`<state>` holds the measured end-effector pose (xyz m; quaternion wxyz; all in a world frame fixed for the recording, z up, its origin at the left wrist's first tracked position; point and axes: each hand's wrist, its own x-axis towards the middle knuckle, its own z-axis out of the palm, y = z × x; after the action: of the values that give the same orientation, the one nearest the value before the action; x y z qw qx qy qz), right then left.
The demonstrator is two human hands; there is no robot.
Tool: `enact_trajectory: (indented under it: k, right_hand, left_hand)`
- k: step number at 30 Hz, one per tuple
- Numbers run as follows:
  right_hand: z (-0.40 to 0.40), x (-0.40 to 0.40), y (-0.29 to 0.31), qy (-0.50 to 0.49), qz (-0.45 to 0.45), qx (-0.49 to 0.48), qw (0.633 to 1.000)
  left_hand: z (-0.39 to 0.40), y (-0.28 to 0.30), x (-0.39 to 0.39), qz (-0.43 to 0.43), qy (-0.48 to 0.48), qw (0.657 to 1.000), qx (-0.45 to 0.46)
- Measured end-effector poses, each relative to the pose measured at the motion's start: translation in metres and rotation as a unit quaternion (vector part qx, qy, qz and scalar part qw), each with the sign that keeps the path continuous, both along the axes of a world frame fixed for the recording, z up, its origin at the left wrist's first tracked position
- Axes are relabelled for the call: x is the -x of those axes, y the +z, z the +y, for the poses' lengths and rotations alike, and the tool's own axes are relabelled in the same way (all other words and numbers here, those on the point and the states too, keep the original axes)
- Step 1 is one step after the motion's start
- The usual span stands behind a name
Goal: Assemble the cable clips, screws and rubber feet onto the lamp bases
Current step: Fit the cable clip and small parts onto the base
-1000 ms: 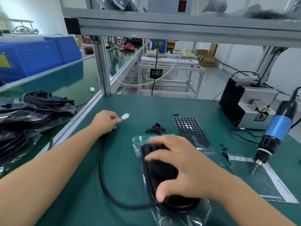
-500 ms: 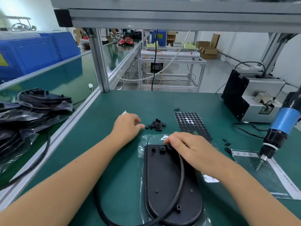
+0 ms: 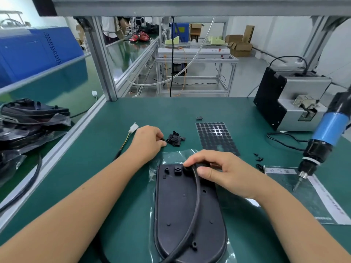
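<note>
The right hand [image 3: 226, 173] pins the cable [image 3: 196, 196] into the lamp base [image 3: 180, 209] on the counter [image 3: 133, 215], grip clamped, while the left hand [image 3: 147, 142] pinches a cable clip [image 3: 163, 139] (from the nearby pile [image 3: 175, 139]), likely to fasten it.

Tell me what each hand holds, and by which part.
Right hand pinches the black cable where it meets the lamp base. Left hand pinches a small cable clip.
</note>
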<state>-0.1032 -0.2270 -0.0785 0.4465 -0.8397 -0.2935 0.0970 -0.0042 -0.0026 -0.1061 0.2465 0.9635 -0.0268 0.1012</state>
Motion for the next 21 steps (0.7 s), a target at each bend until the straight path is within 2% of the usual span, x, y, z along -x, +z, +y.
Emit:
enact_trajectory:
  k: [5, 9, 11, 16, 21]
  right_hand:
    - [0.009, -0.002, -0.005, -0.024, 0.012, -0.042, 0.999]
    - [0.017, -0.002, -0.009, -0.06, 0.008, -0.063, 0.996]
    - [0.021, -0.002, -0.009, -0.077, -0.001, -0.064, 0.995]
    - [0.03, -0.001, -0.008, -0.108, -0.009, -0.075, 0.991]
    - [0.033, 0.001, -0.008, -0.121, -0.008, -0.076, 0.99]
  left_hand:
    - [0.012, 0.009, 0.011, 0.017, -0.01, 0.999, 0.039]
    - [0.022, 0.031, 0.034, 0.105, -0.065, 0.967, 0.223]
    - [0.022, 0.043, 0.048, 0.151, -0.113, 0.948, 0.255]
    - [0.015, 0.066, 0.075, 0.206, -0.196, 0.933, 0.22]
    - [0.012, 0.073, 0.081, 0.204, -0.21, 0.94, 0.177]
